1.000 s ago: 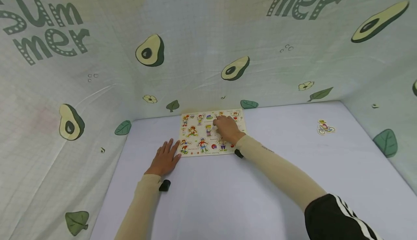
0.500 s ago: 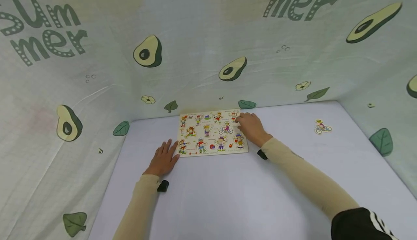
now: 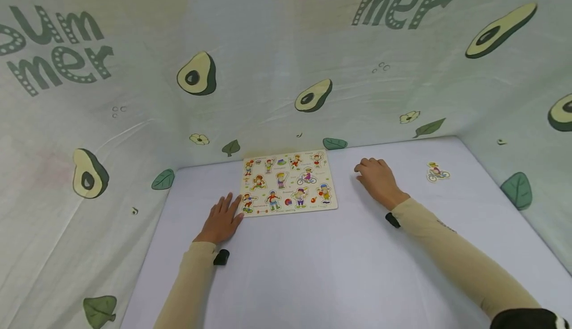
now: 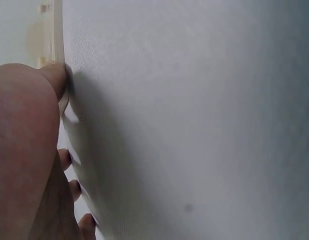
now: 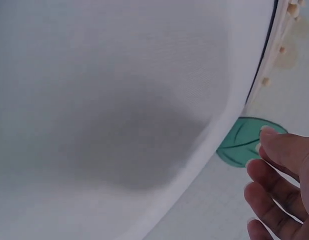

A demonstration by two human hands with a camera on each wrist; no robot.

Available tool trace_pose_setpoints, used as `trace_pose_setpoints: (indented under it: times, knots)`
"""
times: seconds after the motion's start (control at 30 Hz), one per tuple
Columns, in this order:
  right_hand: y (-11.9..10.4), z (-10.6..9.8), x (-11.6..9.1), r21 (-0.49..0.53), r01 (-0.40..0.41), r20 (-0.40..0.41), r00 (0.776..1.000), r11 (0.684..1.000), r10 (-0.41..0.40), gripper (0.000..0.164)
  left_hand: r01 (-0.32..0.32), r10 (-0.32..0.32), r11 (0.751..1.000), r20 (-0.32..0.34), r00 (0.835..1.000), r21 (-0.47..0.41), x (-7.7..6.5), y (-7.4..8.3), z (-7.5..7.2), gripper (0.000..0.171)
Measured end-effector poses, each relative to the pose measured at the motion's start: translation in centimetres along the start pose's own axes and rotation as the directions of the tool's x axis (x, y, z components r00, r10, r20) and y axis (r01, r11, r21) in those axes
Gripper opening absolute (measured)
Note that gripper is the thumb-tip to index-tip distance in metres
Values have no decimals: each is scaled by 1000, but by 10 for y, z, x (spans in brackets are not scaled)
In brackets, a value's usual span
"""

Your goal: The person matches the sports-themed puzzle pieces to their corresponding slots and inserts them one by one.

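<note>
A cream puzzle board [image 3: 290, 209] with colourful sports figures lies near the back of the table, left of centre. My left hand [image 3: 220, 221] rests flat with spread fingers beside its lower left corner, thumb and fingertips right at the board's edge. In the left wrist view, the thumb meets the side of the board [image 4: 58, 30]. My right hand [image 3: 377, 180] hovers above the table to the right of the board; its fingers are loosely bent and hold nothing, as the right wrist view shows. Farther right lies a loose cyclist puzzle piece [image 3: 437, 172].
The white tabletop [image 3: 304, 269] reaches back to a hanging cloth [image 3: 250, 100] printed with avocados, leaves and lettering. This cloth also walls off the left and right sides. A small dark wrist device [image 3: 221, 257] is on the left wrist.
My right hand has lifted off the board and travelled right, past its right edge, uncovering the figures there. The left hand stays at the board's corner.
</note>
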State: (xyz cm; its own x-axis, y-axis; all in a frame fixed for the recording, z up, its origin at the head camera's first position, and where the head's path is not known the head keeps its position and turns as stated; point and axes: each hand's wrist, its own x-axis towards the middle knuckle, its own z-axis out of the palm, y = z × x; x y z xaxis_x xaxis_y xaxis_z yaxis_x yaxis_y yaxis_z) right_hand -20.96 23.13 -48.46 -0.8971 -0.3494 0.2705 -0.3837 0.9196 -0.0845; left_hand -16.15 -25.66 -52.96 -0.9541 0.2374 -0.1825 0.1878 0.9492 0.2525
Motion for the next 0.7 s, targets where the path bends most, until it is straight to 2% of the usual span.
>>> trace_pose_setpoints:
  times: [0.23,0.7]
  knots:
    - [28,-4,-21,-6,-13,-4,1000,1000,13,20,-8,8,1000,-11,1000,8,1,-1,1,66]
    - [79,-15,-49,5,-77,-44,996,997,77,20,14,-15,1000,23,1000,7,0,5,-3,66]
